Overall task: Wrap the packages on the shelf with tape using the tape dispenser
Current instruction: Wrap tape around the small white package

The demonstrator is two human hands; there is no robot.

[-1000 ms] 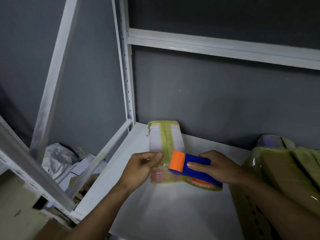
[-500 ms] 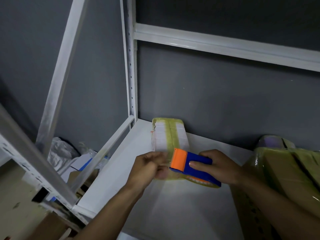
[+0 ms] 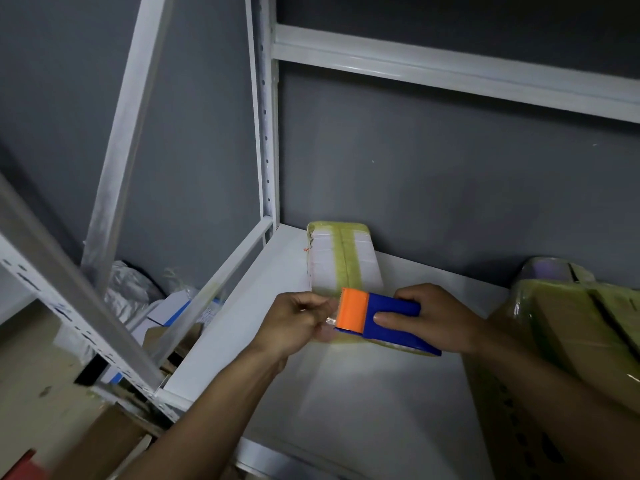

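Package (image 3: 341,258): lying flat on white shelf (image 3: 346,410), at 12 o'clock from both hands. Tape dispenser (image 3: 388,315): sitting over package's near end, right hand (image 3: 440,317) gripping it. Left hand (image 3: 294,323), at dispenser's 9 o'clock: pinching clear tape end (image 3: 331,320).

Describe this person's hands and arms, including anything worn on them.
The left hand and right hand wear no gloves, and no rings show. The left forearm and right forearm are uncovered to the picture's edge: no sleeve, watch or bracelet is in view. No markings show, though the light is dim.
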